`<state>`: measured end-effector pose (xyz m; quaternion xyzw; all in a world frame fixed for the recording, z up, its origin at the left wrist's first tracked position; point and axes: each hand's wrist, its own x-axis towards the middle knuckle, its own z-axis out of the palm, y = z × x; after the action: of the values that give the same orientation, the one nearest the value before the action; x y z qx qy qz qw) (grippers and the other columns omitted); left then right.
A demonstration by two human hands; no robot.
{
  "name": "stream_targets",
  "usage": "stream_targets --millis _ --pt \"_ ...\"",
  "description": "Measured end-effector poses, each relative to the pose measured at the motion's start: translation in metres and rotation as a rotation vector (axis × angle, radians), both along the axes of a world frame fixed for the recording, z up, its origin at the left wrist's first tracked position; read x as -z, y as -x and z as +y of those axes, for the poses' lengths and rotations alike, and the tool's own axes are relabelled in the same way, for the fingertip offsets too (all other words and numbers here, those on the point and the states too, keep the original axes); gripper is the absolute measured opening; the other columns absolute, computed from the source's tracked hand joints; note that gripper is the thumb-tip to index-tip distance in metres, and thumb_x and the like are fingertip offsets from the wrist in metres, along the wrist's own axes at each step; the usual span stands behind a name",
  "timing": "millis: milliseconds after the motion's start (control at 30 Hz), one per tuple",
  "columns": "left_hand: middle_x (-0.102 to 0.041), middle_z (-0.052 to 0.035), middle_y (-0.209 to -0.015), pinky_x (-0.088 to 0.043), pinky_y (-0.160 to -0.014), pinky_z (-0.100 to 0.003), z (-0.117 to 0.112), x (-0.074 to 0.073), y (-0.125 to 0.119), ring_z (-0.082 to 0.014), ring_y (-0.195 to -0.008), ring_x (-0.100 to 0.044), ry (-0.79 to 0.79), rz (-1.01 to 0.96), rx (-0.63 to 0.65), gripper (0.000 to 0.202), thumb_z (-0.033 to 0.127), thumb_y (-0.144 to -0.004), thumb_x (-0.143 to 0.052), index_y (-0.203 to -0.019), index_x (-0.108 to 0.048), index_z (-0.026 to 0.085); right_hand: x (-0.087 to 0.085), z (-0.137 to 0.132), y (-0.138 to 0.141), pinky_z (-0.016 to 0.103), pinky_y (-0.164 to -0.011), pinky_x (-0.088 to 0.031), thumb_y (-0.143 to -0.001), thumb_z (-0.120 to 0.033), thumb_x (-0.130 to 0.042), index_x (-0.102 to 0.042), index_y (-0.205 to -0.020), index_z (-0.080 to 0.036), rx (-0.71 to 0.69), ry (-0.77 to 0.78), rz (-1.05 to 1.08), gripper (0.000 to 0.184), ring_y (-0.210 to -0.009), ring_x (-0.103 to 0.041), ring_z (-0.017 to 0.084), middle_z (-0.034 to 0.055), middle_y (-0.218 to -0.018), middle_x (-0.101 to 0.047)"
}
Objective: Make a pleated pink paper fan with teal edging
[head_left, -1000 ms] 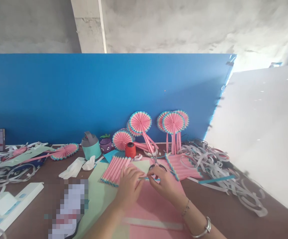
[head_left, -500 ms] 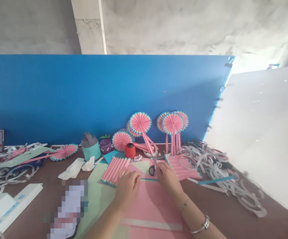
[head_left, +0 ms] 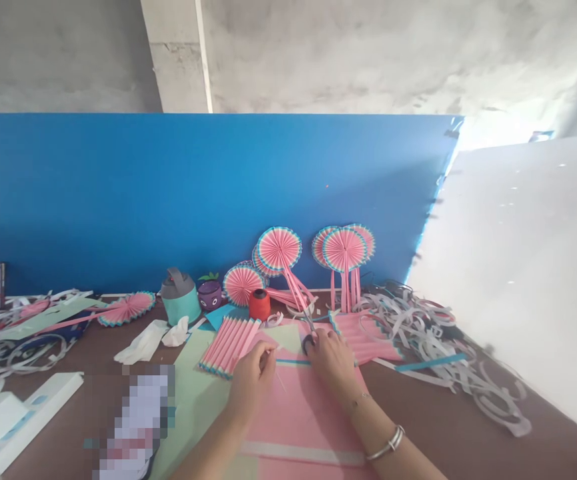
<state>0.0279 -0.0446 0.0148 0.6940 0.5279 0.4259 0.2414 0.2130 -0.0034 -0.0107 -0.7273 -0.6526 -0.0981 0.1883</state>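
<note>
My left hand [head_left: 250,381] rests on a pink paper sheet [head_left: 303,413], its fingers curled in a pinch at the end of a thin blue strip [head_left: 292,362]. My right hand [head_left: 332,359] lies over the black handles of a pair of scissors [head_left: 308,331], fingers bent around them. The scissors' blades point away toward the blue board. A pleated pink paper [head_left: 227,343] with blue edging lies just left of my left hand. Another pleated piece [head_left: 368,335] lies to the right of my right hand.
Finished pink paper fans [head_left: 342,250] lean on the blue board [head_left: 168,193]. A red thread spool [head_left: 259,304], a teal container [head_left: 180,298] and a purple pot [head_left: 210,292] stand behind. White paper strips [head_left: 448,347] pile at right. A power strip [head_left: 23,417] lies at left.
My right hand has moved away from the strip's end and forward onto the scissors' handles. My left hand has shifted slightly forward along the strip.
</note>
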Motion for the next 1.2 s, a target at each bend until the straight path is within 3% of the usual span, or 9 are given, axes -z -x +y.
stream_targets --millis 167,400,467,567,700,800,933,1200 --pt "-0.050 0.0049 -0.058 -0.031 -0.051 -0.022 0.003 -0.004 0.003 -0.0123 -0.052 -0.046 0.023 -0.150 -0.049 0.026 0.042 -0.087 -0.043 -0.080 -0.055 0.021 -0.007 -0.001 -0.006 0.029 -0.067 -0.035 -0.084 -0.024 -0.049 -0.060 -0.095 -0.015 0.045 0.085 0.057 0.018 -0.083 -0.063 0.023 0.0107 -0.087 -0.068" --pt "-0.058 0.0013 -0.067 -0.037 -0.053 -0.023 0.006 -0.005 0.008 -0.0145 -0.056 -0.051 0.014 -0.329 -0.117 0.027 0.044 -0.083 -0.049 -0.091 -0.057 0.019 -0.015 -0.005 -0.017 0.029 -0.066 -0.037 -0.078 -0.024 -0.051 -0.058 -0.108 -0.015 -0.017 0.067 0.246 0.032 -0.084 -0.063 0.024 0.0103 -0.090 -0.069" --pt "-0.059 0.0001 -0.068 -0.038 -0.054 -0.024 0.007 -0.006 0.008 -0.0152 -0.058 -0.052 -0.006 -0.375 -0.117 0.027 0.044 -0.082 -0.050 -0.089 -0.057 0.019 -0.016 -0.005 -0.018 0.029 -0.064 -0.039 -0.076 -0.026 -0.052 -0.058 -0.111 -0.016 -0.094 0.048 0.408 0.037 -0.080 -0.062 0.023 0.0076 -0.086 -0.068" --pt "-0.057 -0.0005 -0.069 -0.038 -0.054 -0.023 0.008 -0.006 0.009 -0.0156 -0.061 -0.052 -0.050 -0.449 -0.109 0.028 0.046 -0.082 -0.052 -0.085 -0.057 0.018 -0.017 -0.007 -0.012 0.027 -0.061 -0.043 -0.072 -0.026 -0.054 -0.059 -0.113 -0.017 -0.318 0.038 0.745 0.042 -0.072 -0.061 0.019 0.0036 -0.082 -0.066" --pt "-0.049 0.0025 -0.065 -0.035 -0.053 -0.022 0.010 -0.005 0.009 -0.0129 -0.057 -0.046 -0.038 -0.505 -0.098 0.028 0.046 -0.084 -0.049 -0.083 -0.054 0.019 -0.025 -0.018 0.001 0.026 -0.061 -0.047 -0.071 -0.025 -0.057 -0.063 -0.110 -0.016 -0.615 0.196 1.061 0.041 -0.073 -0.061 0.017 0.0045 -0.085 -0.067" --pt "-0.044 0.0042 -0.063 -0.034 -0.052 -0.022 0.010 -0.004 0.010 -0.0115 -0.055 -0.042 -0.016 -0.524 -0.087 0.027 0.045 -0.085 -0.047 -0.085 -0.053 0.019 -0.037 -0.029 0.008 0.025 -0.059 -0.046 -0.069 -0.019 -0.057 -0.066 -0.110 -0.020 -0.678 0.257 1.054 0.042 -0.069 -0.058 0.015 0.0023 -0.082 -0.067" --pt "-0.044 0.0043 -0.063 -0.033 -0.051 -0.022 0.010 -0.007 0.010 -0.0112 -0.054 -0.041 -0.016 -0.525 -0.097 0.026 0.043 -0.084 -0.049 -0.085 -0.054 0.018 -0.051 -0.038 0.011 0.024 -0.057 -0.046 -0.066 -0.016 -0.058 -0.071 -0.100 -0.021 -0.662 0.276 0.980 0.038 -0.063 -0.053 0.013 0.0005 -0.074 -0.065" --pt "-0.039 0.0056 -0.058 -0.032 -0.050 -0.021 0.008 -0.010 0.007 -0.0103 -0.052 -0.038 -0.032 -0.531 -0.077 0.026 0.043 -0.082 -0.052 -0.077 -0.053 0.018 -0.046 -0.038 0.015 0.022 -0.051 -0.043 -0.066 -0.017 -0.058 -0.072 -0.096 -0.019 -0.731 0.292 1.007 0.033 -0.055 -0.049 0.010 -0.0007 -0.067 -0.058"
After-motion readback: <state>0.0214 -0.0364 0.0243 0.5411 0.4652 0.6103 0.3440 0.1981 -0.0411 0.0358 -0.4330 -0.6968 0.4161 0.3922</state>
